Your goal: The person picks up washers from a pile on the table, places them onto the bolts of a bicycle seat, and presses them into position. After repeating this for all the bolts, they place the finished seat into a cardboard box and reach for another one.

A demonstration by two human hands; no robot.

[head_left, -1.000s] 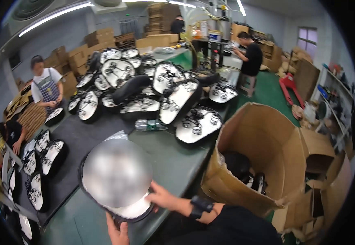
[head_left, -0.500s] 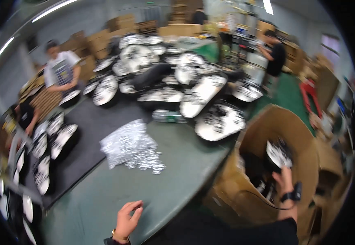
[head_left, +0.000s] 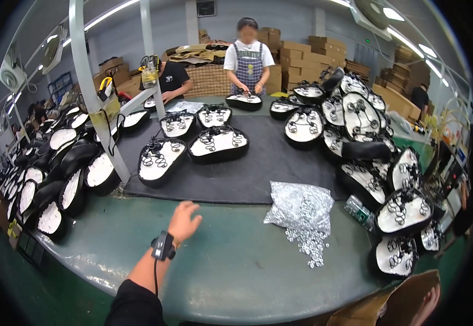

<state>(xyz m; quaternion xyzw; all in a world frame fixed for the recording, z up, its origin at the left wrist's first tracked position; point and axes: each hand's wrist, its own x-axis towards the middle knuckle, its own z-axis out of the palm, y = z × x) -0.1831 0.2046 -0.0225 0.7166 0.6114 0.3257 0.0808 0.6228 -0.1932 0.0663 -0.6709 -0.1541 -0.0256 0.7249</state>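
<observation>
My left hand (head_left: 185,221) hovers over the green tabletop with its fingers apart and nothing in it. A dark device is strapped at its wrist. At the lower right, my right hand (head_left: 429,304) shows only in part by the rim of a cardboard box (head_left: 405,300); its visible fingers are stretched out and I see nothing in them. Nearest to my left hand, on a black mat (head_left: 263,157), lie bike saddles (head_left: 162,159) with white undersides and black coil springs. A clear plastic bag (head_left: 301,204) spills small metal nuts (head_left: 312,247) onto the table.
Piled saddles (head_left: 364,117) and a plastic bottle (head_left: 359,213) occupy the right side. More saddles (head_left: 65,190) crowd the left beyond a metal post (head_left: 98,108). Across the table, a person (head_left: 249,62) handles a saddle; another person (head_left: 171,81) works beside the post.
The view has swung left. My right hand, earlier at a saddle inside the box, now shows by its rim without a visible saddle. My left hand reaches farther over the table, still empty.
</observation>
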